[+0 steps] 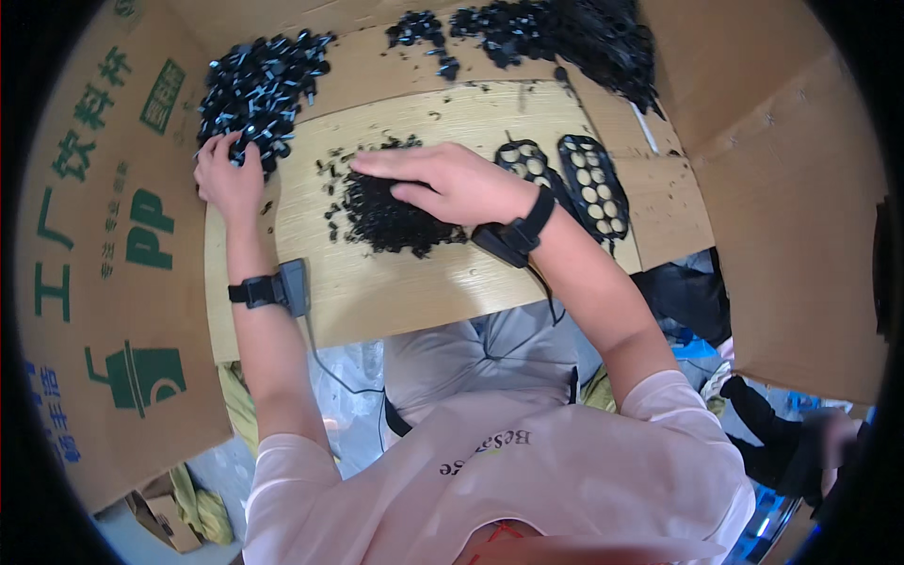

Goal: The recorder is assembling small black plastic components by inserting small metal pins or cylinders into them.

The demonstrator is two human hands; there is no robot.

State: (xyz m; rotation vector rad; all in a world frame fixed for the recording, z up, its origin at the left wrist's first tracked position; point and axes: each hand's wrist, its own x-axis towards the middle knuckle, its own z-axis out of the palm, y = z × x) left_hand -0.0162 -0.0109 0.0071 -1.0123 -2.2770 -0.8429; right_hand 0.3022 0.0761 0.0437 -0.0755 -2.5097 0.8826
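Sprawling black heap [384,218], ragged-edged, perhaps rubbery

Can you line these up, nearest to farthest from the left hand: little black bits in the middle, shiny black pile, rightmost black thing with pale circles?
Head view, from the left hand:
1. Shiny black pile: upper left, right at the hand.
2. Little black bits: in the middle.
3. Rightmost black thing with pale circles: right side.

I see smooth wood tabletop [405,292], matt cardbd walls [800,226], glossy plastic-ish & metallic-lookg parts [254,89], matt cloth shirt [593,471].
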